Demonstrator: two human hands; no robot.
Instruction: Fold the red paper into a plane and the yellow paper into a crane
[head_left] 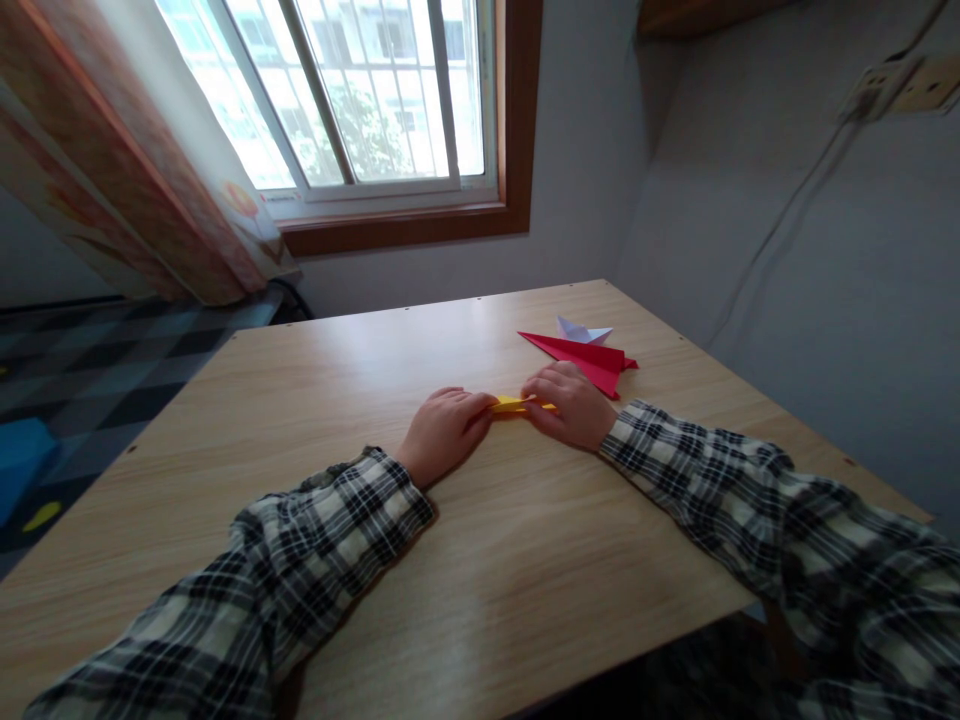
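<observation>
A small piece of folded yellow paper [510, 404] is held low over the wooden table, between my two hands. My left hand [448, 428] pinches its left end between thumb and fingers. At the other end, my right hand [568, 405] grips the paper, and the fingers hide part of it. Just behind my right hand lies a red paper airplane [581, 355], its pointed nose toward the left. Beyond that sits a white folded paper boat [585, 332], partly covered by the red airplane.
The light wooden table [300, 390] reaches toward a wall with a barred window [375, 100]. An orange patterned curtain [142, 140] hangs at left, above a checked cloth surface [45, 370] with a blue object [22, 460] on it. A cable [780, 215] runs down the right wall.
</observation>
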